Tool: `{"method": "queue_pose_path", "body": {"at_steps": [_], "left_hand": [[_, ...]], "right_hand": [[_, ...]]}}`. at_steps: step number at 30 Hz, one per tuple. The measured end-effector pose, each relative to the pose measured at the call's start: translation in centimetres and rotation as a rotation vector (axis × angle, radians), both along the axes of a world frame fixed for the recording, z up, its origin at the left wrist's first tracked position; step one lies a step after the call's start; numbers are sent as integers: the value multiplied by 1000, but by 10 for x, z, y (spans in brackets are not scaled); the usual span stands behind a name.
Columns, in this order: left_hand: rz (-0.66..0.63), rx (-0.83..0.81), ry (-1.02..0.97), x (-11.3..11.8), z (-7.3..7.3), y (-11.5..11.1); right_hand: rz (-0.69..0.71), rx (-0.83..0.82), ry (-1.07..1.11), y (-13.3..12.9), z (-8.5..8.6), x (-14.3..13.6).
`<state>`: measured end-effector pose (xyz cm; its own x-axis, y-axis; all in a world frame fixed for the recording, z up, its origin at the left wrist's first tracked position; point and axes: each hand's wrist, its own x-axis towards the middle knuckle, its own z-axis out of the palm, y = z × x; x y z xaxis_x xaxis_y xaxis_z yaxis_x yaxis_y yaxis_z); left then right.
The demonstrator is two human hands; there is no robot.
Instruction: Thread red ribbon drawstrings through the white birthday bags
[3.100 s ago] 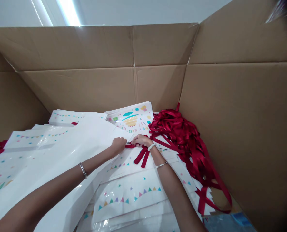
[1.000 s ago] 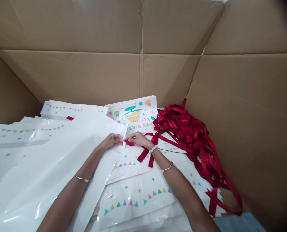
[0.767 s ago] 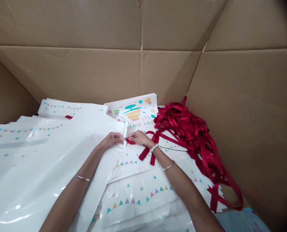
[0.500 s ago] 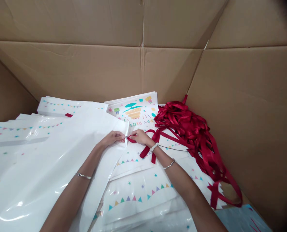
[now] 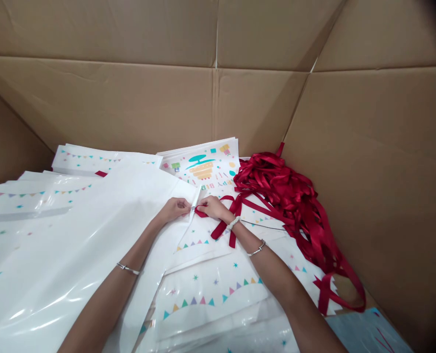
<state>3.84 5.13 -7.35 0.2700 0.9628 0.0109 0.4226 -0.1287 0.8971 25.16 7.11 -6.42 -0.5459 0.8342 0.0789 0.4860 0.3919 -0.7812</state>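
A large glossy white plastic sheet (image 5: 104, 230) spreads across the left half of the view, and its folded edge reaches the middle. My left hand (image 5: 177, 209) pinches that edge, fingers curled together. Just to the right, my right hand (image 5: 212, 208) is closed on a red ribbon (image 5: 201, 212), whose end meets the sheet's edge between the two hands. A small dark ring or hole seems to sit at that meeting point, too small to make out fully. Red ribbon tails (image 5: 220, 229) with a bow-like loop lie beside my right wrist.
A tangled heap of red ribbons (image 5: 280, 184) lies at the right. Under and around my arms are stacked printed sheets (image 5: 199, 289) with bunting patterns; another printed stack (image 5: 203, 169) stands behind. Tall cardboard walls (image 5: 130, 103) enclose the back and sides. A bluish printed piece (image 5: 365, 331) lies lower right.
The sheet's edge by my hands now leans to the right at its top. My left fingers have curled a little more; my right hand has hardly moved.
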Motion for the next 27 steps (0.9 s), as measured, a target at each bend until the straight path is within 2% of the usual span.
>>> {"method": "queue_pose_path", "body": {"at_steps": [6, 17, 27], "left_hand": [[85, 98, 63, 5, -2, -1], [59, 101, 29, 2, -2, 1], [62, 101, 39, 2, -3, 2]], "right_hand": [[-14, 11, 1, -2, 2, -2], [-27, -17, -2, 1, 0, 0], [4, 25, 19, 0, -1, 1]]}}
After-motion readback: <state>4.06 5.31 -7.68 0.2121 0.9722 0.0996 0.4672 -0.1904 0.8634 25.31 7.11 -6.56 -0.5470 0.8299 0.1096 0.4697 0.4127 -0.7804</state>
